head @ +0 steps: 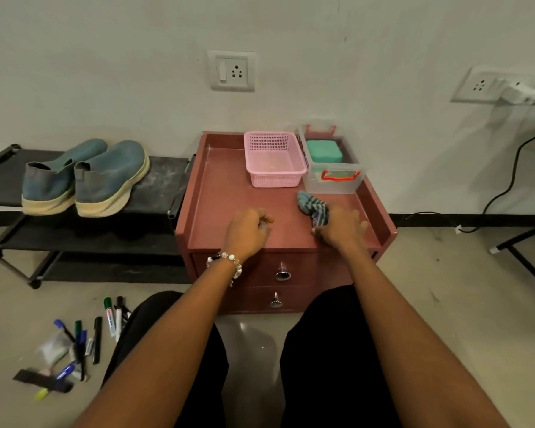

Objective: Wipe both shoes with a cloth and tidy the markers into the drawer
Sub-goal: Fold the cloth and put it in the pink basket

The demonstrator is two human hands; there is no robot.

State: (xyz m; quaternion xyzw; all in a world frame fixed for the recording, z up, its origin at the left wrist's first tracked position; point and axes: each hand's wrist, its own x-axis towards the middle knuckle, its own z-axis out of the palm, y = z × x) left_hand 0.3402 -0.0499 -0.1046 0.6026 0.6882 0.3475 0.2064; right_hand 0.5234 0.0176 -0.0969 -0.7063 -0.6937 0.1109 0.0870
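Observation:
Two blue-grey shoes with cream soles, the left shoe (51, 180) and the right shoe (112, 180), stand side by side on a black rack (164, 180). Several markers (84, 341) lie scattered on the floor at lower left. A striped blue cloth (312, 205) lies crumpled on the red cabinet top (229, 193). My right hand (342, 231) rests on the top with fingers spread, touching the cloth's near end. My left hand (247, 231) rests there loosely curled, holding nothing. The upper drawer (254, 268) and the lower drawer (254, 299) are closed.
A pink basket (274, 159) and a clear box (331, 168) holding a green item stand at the back of the cabinet top. A black cable (507, 186) hangs down the wall at right. A black table leg (525, 264) stands at right.

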